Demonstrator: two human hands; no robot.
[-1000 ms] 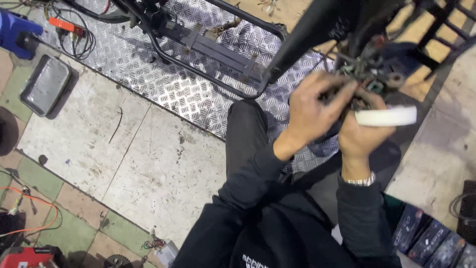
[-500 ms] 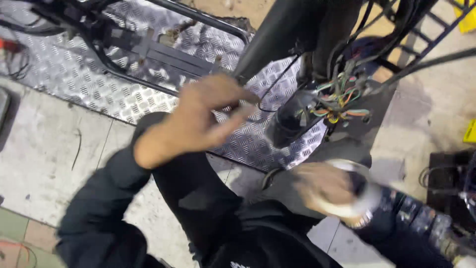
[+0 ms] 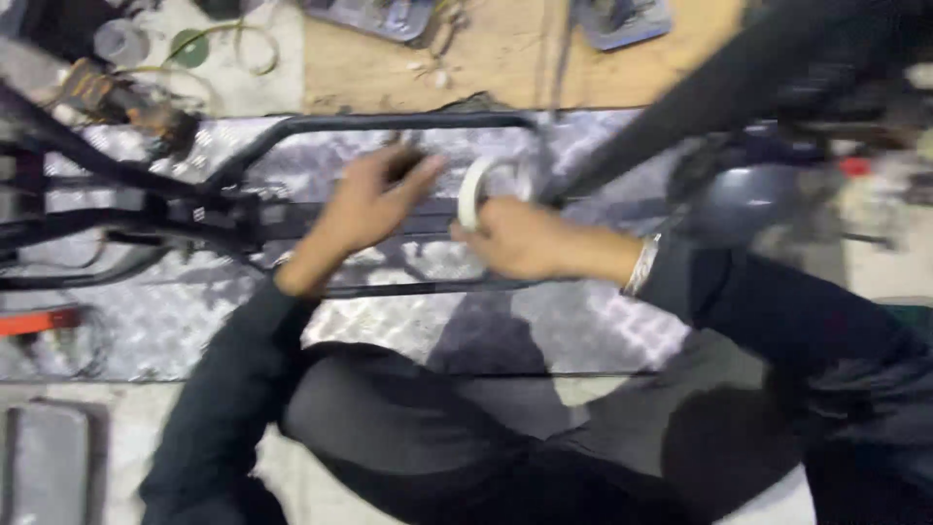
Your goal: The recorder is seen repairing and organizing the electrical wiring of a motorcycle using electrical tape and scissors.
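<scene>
Checkered metal plate (image 3: 544, 331) covers the floor under the crouching person, whose dark knees fill the near edge. Half a second ago the hands were well apart, the left raised by the frame and the right low by the lap with the tape; now both meet over the plate, so the tape has come up to the work. The right hand (image 3: 520, 236) is clenched on the white tape roll (image 3: 474, 192), which stands on edge just above its knuckles. The left hand (image 3: 374, 202), just to the left, has its fingers bent at something dark; whether it pinches the tape's end I cannot tell, the blur is too heavy. Beyond them runs the black tube frame (image 3: 389, 123). Far right, a dark column (image 3: 719, 107) and wiring smear out; its top is cut off.
</scene>
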